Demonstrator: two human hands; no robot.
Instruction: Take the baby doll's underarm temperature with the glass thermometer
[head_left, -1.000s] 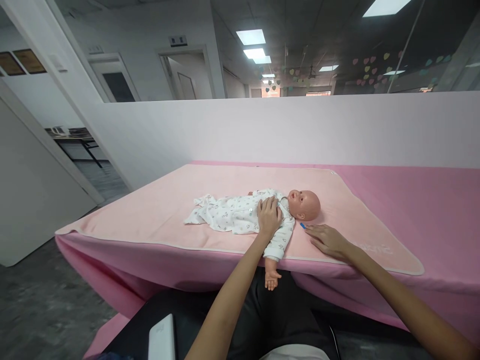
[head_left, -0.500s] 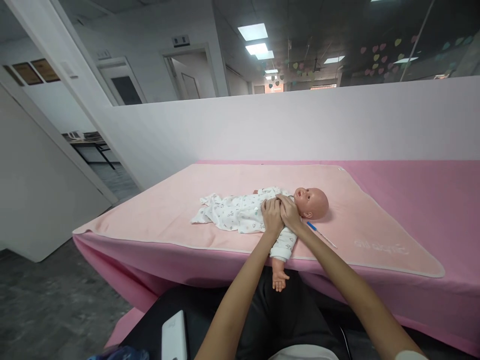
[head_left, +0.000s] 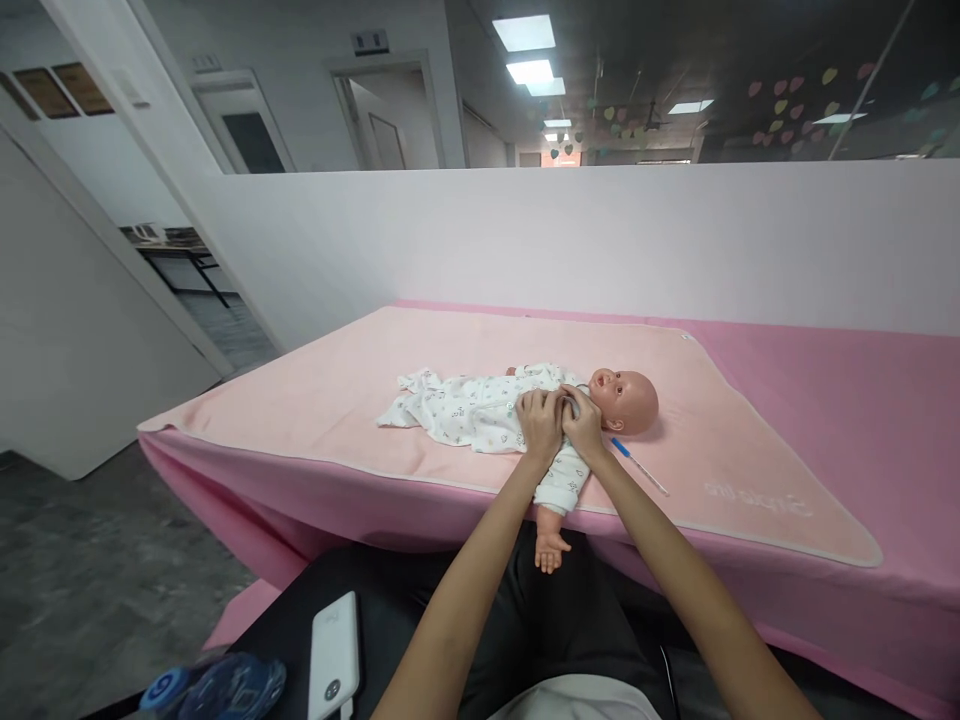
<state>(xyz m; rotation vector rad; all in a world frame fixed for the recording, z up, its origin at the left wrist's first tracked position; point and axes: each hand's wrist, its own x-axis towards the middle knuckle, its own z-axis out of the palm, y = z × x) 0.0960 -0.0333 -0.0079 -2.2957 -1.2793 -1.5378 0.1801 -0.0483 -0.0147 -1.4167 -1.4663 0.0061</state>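
A baby doll [head_left: 626, 398] in a white patterned onesie [head_left: 465, 412] lies on its back on a light pink blanket [head_left: 360, 390], head to the right. One doll arm hangs over the near table edge, its bare hand [head_left: 551, 551] dangling. My left hand [head_left: 538, 420] and my right hand [head_left: 583, 428] meet on the doll's chest just below the neck, fingers curled and pinching the onesie fabric at the collar. A thin thermometer with a blue tip [head_left: 637, 467] lies on the blanket right of my right hand.
The blanket covers a table draped in darker pink cloth [head_left: 862, 400], backed by a low white partition [head_left: 600, 240]. A white power bank [head_left: 334, 655] rests on my lap, a blue object [head_left: 217, 690] beside it. Grey floor and a doorway lie to the left.
One second ago my right hand lay flat on the blanket near the thermometer; it moved left onto the doll's chest beside my left hand. Both hands now pinch the collar.
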